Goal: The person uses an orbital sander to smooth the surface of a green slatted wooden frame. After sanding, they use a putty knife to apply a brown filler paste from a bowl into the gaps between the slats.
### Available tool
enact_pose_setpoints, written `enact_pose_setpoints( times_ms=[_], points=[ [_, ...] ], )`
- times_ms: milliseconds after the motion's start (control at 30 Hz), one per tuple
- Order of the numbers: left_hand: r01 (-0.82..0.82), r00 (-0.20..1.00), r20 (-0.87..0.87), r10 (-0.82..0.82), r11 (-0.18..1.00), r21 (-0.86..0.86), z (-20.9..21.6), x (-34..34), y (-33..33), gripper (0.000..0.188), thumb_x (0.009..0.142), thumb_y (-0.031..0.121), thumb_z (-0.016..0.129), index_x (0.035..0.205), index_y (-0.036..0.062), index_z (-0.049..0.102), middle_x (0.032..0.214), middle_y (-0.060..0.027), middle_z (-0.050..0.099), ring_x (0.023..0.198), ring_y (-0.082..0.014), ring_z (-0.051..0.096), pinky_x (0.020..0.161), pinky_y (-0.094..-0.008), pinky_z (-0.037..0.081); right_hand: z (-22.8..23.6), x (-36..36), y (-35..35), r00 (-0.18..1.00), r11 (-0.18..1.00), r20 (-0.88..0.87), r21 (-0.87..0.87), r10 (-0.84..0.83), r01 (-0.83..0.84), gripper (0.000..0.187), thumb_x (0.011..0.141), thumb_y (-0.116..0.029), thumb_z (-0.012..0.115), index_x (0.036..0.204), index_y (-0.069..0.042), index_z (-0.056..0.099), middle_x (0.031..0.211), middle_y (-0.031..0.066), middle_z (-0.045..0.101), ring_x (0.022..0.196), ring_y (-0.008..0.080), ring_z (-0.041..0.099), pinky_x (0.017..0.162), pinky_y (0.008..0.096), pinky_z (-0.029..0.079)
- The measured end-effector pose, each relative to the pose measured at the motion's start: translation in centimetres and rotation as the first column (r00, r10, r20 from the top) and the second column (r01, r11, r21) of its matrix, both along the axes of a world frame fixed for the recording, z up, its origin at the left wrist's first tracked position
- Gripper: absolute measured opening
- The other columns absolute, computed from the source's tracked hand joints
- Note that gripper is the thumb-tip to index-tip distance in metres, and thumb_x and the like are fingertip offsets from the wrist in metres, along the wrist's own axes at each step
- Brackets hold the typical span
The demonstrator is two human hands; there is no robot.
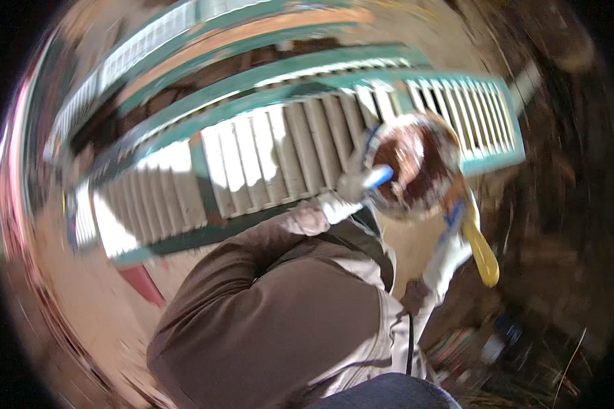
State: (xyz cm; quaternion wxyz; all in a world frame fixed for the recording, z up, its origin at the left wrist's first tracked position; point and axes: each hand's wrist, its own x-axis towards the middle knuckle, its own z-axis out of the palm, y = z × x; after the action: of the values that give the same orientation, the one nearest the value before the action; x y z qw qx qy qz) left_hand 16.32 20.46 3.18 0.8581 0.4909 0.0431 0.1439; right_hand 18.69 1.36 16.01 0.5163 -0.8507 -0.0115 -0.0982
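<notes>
In my left hand [353,189], gloved in white with blue fingertips, is a round paint can [374,199], gripped at its left rim with the thumb over the edge. Dark reddish-brown paint [404,160] shows inside it, shiny in the sunlight. My right hand [455,228], in a similar glove, is closed around a paintbrush with a yellow handle [483,258] pointing down and away from the can. The brush's upper end is against the can's right rim; its bristles are hard to make out in the blur.
Beneath the can lies a louvered shutter with a green frame [208,178] and pale slats [314,129], partly shaded. More green-framed pieces [252,31] lie beyond it, one with an orange-brown bar. Dark, cluttered ground [546,232] is at right, a red object [142,285] at lower left.
</notes>
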Motion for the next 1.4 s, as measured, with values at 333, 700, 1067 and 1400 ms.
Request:
enact_pose_setpoints(
  times_ms=[333,700,1067,1400],
  points=[
    [0.088,0.986,0.136,-0.098,0.993,0.082,3.3,2.5,-0.9,0.088,0.087,0.009,0.062,0.161,0.0023,0.016,0.157,-0.0166,0.036,0.145,-0.0285,0.038,0.121,-0.0427,0.030,-0.4,-0.2,0.6,0.909,0.713,0.232,-0.695,0.346,-0.094,0.042,0.085,-0.018,0.062,0.126,-0.012,0.068,0.125,0.0066,0.070,0.105,0.0252,0.067,0.088,0.0362,0.056],
    [0.207,0.931,0.230,-0.285,0.928,0.310,3.8,4.5,-7.5,0.079,0.092,0.006,0.053,0.161,0.0009,0.015,0.160,-0.0192,0.031,0.147,-0.0307,0.034,0.123,-0.0437,0.025,-0.6,1.9,-5.1,0.920,0.720,0.281,-0.694,0.272,-0.001,0.042,0.081,-0.019,0.069,0.123,-0.011,0.069,0.120,0.0040,0.071,0.101,0.0242,0.067,0.079,0.0376,0.054],
    [0.465,0.878,0.024,-0.478,0.864,0.192,4.6,10.8,-22.5,0.063,0.098,0.005,0.056,0.155,-0.0041,0.032,0.158,-0.0177,0.038,0.145,-0.0254,0.039,0.118,-0.0349,0.032,-2.9,6.2,-21.4,0.903,0.694,0.275,-0.719,0.331,-0.035,0.039,0.081,-0.018,0.068,0.119,-0.013,0.070,0.118,-0.0002,0.072,0.104,0.0204,0.066,0.080,0.0394,0.048],
    [0.437,0.869,0.117,-0.480,0.858,0.271,-3.5,13.6,-29.8,0.056,0.105,0.017,0.050,0.154,-0.0042,0.034,0.155,-0.0215,0.042,0.142,-0.0309,0.045,0.119,-0.0420,0.036,-2.0,14.1,-33.3,0.797,0.603,0.044,-0.679,0.603,-0.419,0.022,0.087,-0.021,0.065,0.107,-0.017,0.073,0.111,0.0002,0.073,0.096,0.0207,0.066,0.080,0.0373,0.050]
  ],
)
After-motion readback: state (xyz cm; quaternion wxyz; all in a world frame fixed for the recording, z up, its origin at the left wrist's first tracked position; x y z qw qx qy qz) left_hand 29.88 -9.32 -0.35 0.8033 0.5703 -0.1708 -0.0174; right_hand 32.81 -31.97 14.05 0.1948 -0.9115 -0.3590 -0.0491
